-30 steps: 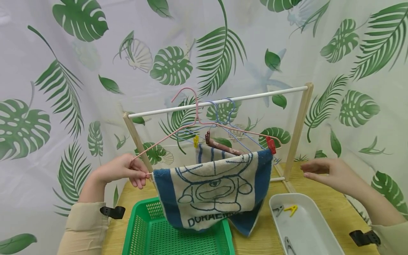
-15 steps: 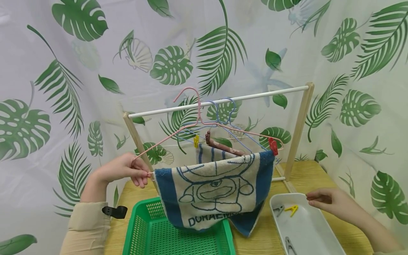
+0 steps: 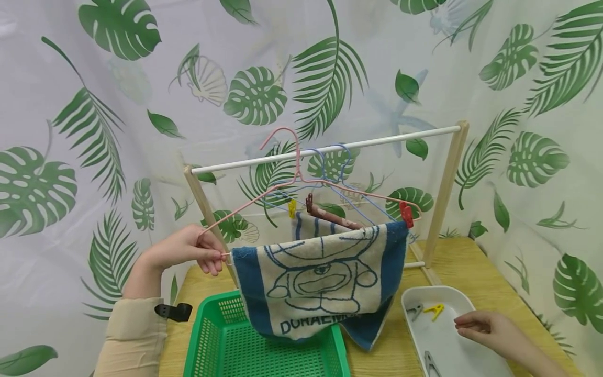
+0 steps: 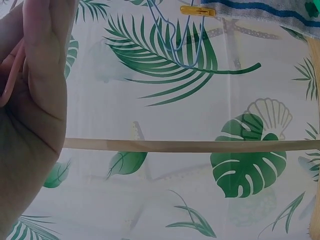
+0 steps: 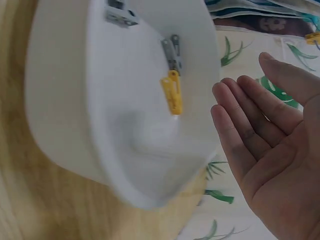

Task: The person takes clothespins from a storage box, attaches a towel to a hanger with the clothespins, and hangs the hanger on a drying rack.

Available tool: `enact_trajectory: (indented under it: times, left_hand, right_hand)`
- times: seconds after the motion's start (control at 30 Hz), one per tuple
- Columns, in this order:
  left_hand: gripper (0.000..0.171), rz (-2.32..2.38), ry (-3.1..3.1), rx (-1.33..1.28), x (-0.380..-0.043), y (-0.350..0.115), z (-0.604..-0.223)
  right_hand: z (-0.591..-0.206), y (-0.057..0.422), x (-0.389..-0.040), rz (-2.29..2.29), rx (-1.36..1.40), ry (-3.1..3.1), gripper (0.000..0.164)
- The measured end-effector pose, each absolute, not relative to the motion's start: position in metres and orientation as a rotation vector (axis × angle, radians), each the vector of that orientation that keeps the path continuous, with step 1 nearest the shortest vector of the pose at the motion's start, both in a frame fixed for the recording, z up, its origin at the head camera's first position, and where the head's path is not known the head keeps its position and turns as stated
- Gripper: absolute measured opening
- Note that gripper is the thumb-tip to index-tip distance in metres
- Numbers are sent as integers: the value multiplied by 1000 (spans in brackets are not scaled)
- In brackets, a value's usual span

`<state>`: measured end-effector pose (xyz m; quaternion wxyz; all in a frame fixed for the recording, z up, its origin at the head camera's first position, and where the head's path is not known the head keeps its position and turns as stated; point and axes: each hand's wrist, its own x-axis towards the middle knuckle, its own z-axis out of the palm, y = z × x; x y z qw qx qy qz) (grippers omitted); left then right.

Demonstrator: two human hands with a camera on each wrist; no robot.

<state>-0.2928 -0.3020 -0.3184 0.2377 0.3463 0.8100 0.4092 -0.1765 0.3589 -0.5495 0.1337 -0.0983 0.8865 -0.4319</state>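
My left hand [image 3: 190,251] grips the left end of a pink clothes hanger [image 3: 254,198]; in the left wrist view a piece of the pink wire shows inside the curled fingers. Over the hanger's lower bar drapes a white and blue towel [image 3: 325,280] with a cartoon figure. A red clothespin [image 3: 406,214] clips the towel's right corner. Beside and above a white tray [image 3: 406,310] is my right hand [image 3: 490,330], its fingers extended and nothing in its palm in the right wrist view. The tray holds a yellow clothespin [image 3: 434,311] and grey clothespins [image 3: 414,312].
A drying rack with a white rod [image 3: 400,138] and a wooden post [image 3: 443,196] stands behind the towel. Blue hangers [image 3: 346,157] hang on it with other cloths, clipped by a yellow clothespin [image 3: 292,208] and a brown one [image 3: 309,203]. A green basket [image 3: 200,335] sits below.
My right hand has come down and in from beside the rack to the white tray. The left hand, hanger and towel have shifted slightly to the right.
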Motion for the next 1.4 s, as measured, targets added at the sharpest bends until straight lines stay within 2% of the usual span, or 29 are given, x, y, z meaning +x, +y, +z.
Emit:
enact_trajectory:
  times: [0.27,0.5,0.77,0.9,1.27,1.4]
  left_hand:
    - [21,1113,2225,968,-296,-298,-318]
    - [22,1104,2221,995,-299,-296,-318]
    - [23,1100,2214,989,-299,-293,-318]
    - [22,1101,2213,981,-299,-293,-320]
    - [22,1099,2181,997,-301,-292,-328]
    - [23,1102,2182,972,-300,-291,-330]
  right_hand:
    - [-578,348,-168,-1216,-181,2490,38]
    - [-592,337,-167,-1096,-161,2478,33]
    - [-607,313,-162,-918,92,2508,32]
    - [-617,309,-161,-929,133,2493,37]
    - [-617,293,-162,-894,72,2542,39]
    - [-615,287,-163,-880,36,2555,34]
